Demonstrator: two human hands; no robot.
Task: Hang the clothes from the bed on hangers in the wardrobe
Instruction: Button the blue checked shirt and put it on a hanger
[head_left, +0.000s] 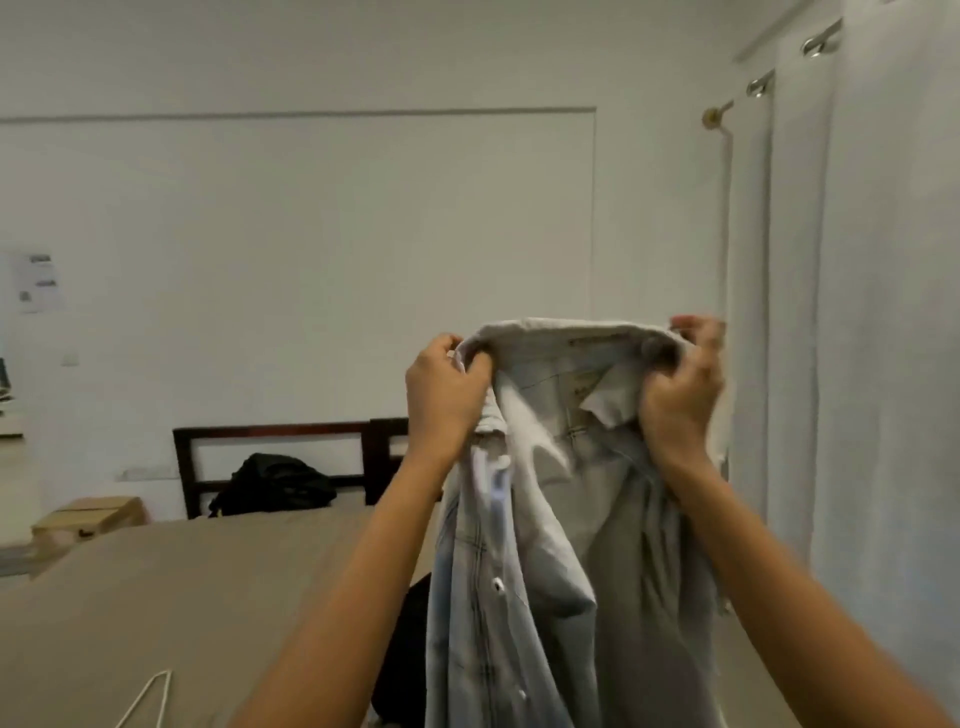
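A pale, washed denim shirt (561, 545) with snap buttons hangs in the air in front of me, above the bed (156, 613). My left hand (444, 395) grips the left side of its collar. My right hand (680, 395) grips the right side of the collar, so the collar is stretched between them. A white hanger (150, 696) lies on the bed at the lower left, only partly in view. A dark garment (400, 654) lies on the bed behind the shirt, mostly hidden by it and by my left forearm.
A black bag (275, 483) rests at the dark wooden headboard (270, 431). A cardboard box (88, 517) stands left of the bed. White curtains (857, 312) on a rod hang at the right. A white wall fills the background.
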